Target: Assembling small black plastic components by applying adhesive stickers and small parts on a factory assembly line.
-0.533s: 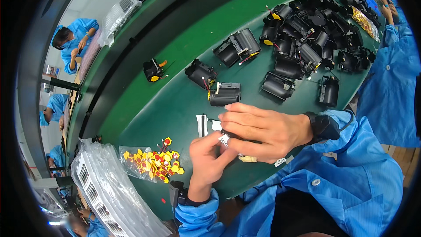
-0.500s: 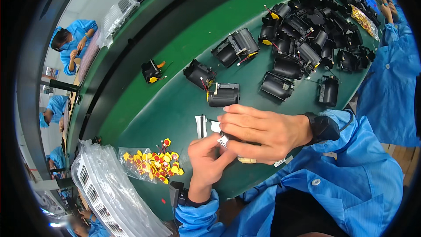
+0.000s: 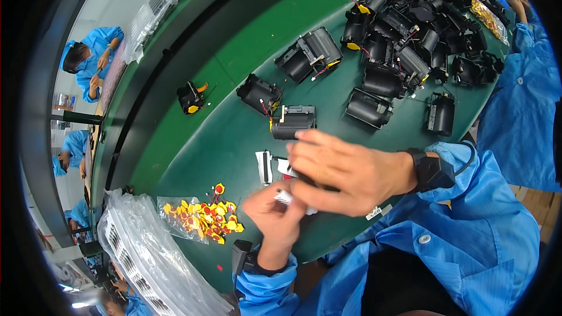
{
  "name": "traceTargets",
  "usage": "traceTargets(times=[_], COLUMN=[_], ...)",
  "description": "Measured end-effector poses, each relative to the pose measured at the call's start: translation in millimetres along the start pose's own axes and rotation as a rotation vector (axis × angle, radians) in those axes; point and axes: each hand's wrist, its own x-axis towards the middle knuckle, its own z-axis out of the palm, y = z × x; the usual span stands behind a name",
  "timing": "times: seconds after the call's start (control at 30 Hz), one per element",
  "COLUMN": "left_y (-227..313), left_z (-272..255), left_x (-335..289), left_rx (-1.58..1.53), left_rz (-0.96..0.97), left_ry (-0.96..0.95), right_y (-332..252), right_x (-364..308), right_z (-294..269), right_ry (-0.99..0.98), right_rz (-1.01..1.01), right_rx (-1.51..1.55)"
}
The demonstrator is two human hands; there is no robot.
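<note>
My left hand [image 3: 273,215] is closed, its thumb and fingers pinching a small white piece with dark stripes [image 3: 283,197]. Over it reaches my right hand [image 3: 345,172], palm down, fingers curled and blurred by motion. Something dark shows between its fingers, mostly hidden, so its kind cannot be made out. Just past my fingertips lie a white strip with a black bar [image 3: 264,167] and another white piece [image 3: 286,167]. A black plastic holder with red and yellow wires [image 3: 294,122] sits a little farther off.
A heap of black holders [image 3: 404,41] covers the far right. Yellow and red tabs [image 3: 211,219] lie on a clear bag at left, near a plastic-wrapped white slotted part [image 3: 132,251]. One holder [image 3: 191,98] rests on the green strip beyond. Co-workers sit across and at right.
My left hand has shifted slightly left, and the striped white piece in it has moved left too. My right hand stays close by, now blurred. The whole view has shifted a little.
</note>
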Motion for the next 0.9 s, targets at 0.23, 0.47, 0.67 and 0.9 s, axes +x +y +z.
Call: traceTargets(times=[0.23, 0.47, 0.67, 0.9], left_y=[29, 19, 22, 19], left_z=[-58, -34, 4, 13], left_x=[38, 41, 18, 12], left_rx=[0.916, 1.311, 0.262, -0.002], left_rz=[-0.271, -0.004, -0.004, -0.200], left_ry=[0.010, 0.184, -0.088, -0.122], right_y=[11, 13, 8, 10], right_x=[4, -1, 1, 1], right_z=[0, -6, -5, -5], right_ry=[0.141, 0.181, 0.259, 0.133], right_rz=[0.184, 0.179, 0.172, 0.153], right_rx=[0.076, 0.087, 0.397, 0.378])
